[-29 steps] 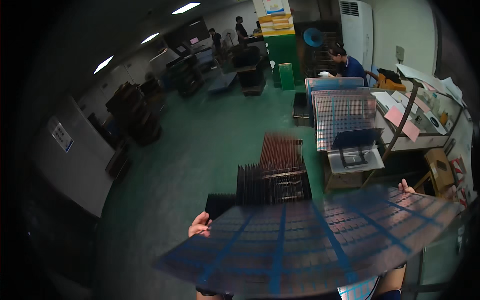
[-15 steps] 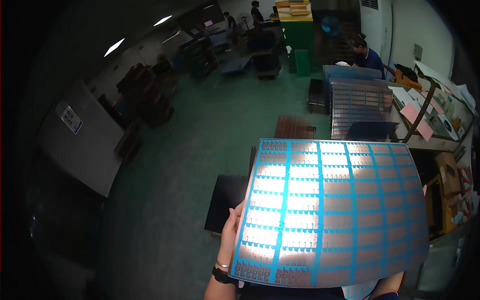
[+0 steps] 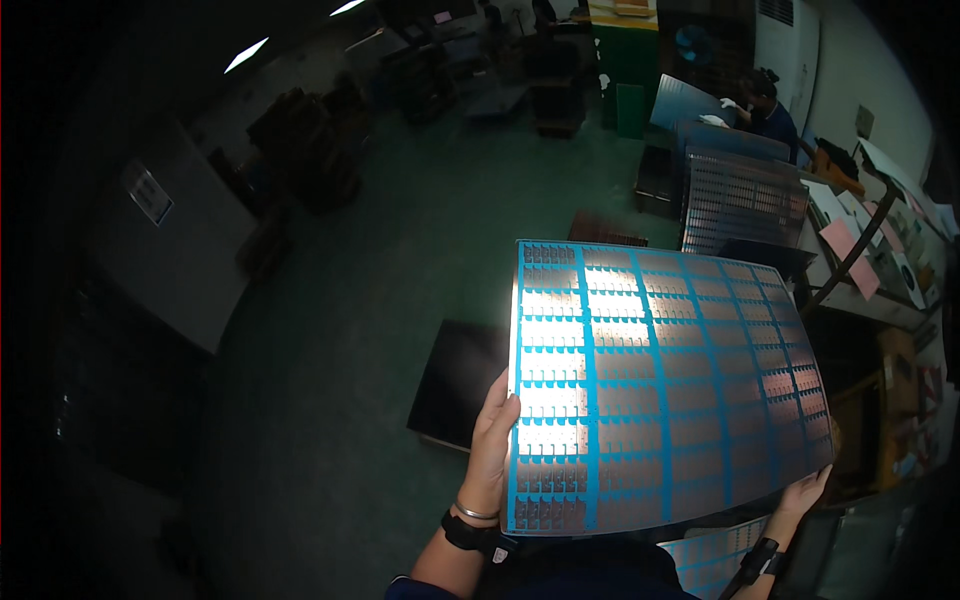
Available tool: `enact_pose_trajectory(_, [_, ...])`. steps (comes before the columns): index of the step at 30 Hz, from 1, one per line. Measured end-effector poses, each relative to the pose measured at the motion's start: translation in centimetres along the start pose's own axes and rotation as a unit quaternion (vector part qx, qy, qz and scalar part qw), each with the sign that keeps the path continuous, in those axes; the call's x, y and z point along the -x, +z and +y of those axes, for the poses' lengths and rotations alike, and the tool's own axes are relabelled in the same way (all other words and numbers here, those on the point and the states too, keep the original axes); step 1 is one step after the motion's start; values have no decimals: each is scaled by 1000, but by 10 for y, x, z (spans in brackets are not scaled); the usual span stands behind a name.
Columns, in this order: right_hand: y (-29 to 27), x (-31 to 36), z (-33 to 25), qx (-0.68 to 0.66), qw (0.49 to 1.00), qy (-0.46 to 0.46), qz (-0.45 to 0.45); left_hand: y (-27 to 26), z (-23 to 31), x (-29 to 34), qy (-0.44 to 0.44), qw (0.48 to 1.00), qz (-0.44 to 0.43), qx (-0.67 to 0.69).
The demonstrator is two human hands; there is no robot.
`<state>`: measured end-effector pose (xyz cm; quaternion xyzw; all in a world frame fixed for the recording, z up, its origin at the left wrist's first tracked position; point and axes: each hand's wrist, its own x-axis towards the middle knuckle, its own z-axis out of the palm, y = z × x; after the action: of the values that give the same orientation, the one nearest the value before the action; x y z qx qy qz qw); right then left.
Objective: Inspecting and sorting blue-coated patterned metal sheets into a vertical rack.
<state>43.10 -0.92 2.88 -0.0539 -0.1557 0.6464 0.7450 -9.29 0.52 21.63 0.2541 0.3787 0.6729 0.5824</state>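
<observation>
A large thin circuit board panel (image 3: 690, 400), copper-toned with a grid of blue lines, is held up and tilted in front of me. Its left edge is gripped by my left hand (image 3: 492, 430), the thumb lying along the border. At the lower right corner my right hand (image 3: 803, 492) holds the panel, most of its fingers hidden behind it. Bright glare covers the panel's upper left. Below, partly covered by it, a second blue-patterned panel (image 3: 715, 553) shows near my right wrist.
A dark flat stack (image 3: 455, 385) sits low to the left. Ahead on the right, more panels (image 3: 740, 205) stand upright near a co-worker (image 3: 768, 115) with white gloves, who handles a bluish sheet (image 3: 685, 103). A cluttered desk (image 3: 860, 235) runs along the right wall.
The held panel has turned and shifted, and its glare has moved to the upper left. My right hand has come into view at its lower corner. The co-worker has raised a sheet.
</observation>
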Motion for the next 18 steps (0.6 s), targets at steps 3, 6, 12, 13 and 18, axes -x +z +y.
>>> enact_pose_trajectory(3, [10,-5,3,10,1000,8,-5,-1,-3,-1,0,1000,13,3])
enact_pose_trajectory(6, [35,-13,25,69,996,-4,63,-4,-4,-2,-2,1000,10,6])
enact_pose_trajectory(12, [66,-19,64,129,976,6,176,-5,-8,-5,6,1000,-1,-1])
enact_pose_trajectory(13, [67,-20,68,133,977,17,167,-8,-8,-6,-8,1000,-9,13])
enact_pose_trajectory(18, [62,-19,77,134,971,28,196,-22,-8,-4,-23,998,-31,55])
